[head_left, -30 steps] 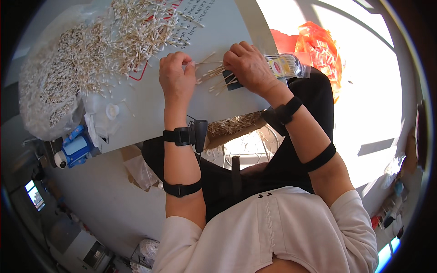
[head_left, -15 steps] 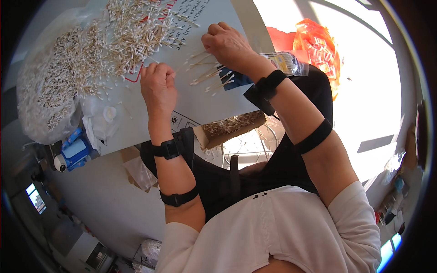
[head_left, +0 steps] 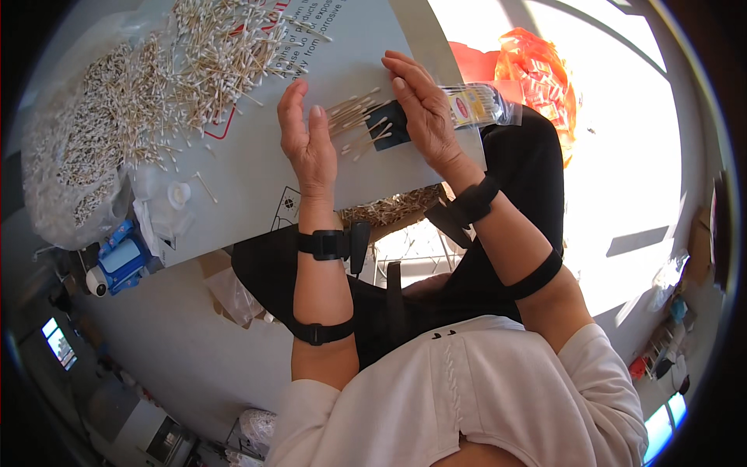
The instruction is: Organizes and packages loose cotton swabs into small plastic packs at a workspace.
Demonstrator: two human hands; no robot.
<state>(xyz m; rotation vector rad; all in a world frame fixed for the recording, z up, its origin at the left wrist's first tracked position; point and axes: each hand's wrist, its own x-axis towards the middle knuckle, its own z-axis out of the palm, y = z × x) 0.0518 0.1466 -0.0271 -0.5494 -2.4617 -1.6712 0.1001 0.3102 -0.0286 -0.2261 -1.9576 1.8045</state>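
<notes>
A small group of cotton swabs [head_left: 354,113] lies on the tabletop between my two hands, partly over a dark square [head_left: 390,127]. My left hand [head_left: 306,144] is at the left ends of these swabs, with thumb and fingers apart and nothing visible in it. On the other side, my right hand [head_left: 424,117] is open too, its fingers stretched out near the swabs' right ends. Just right of that hand, a clear packet of cotton swabs [head_left: 486,103] with a yellow label lies at the table's right edge. A big loose heap of swabs [head_left: 226,58] spreads to the upper left.
More swabs fill a large clear plastic bag [head_left: 47,167] on the left. Below it sit a crumpled clear bag [head_left: 159,214] and a blue-and-white object [head_left: 123,261]. A box of swabs [head_left: 397,207] is under the table's near edge. An orange bag [head_left: 537,78] lies beyond the right edge.
My left hand has moved right and opened from a pinch. My right hand has moved right and down, its curled fingers now stretched out. The swabs between them lie closer together.
</notes>
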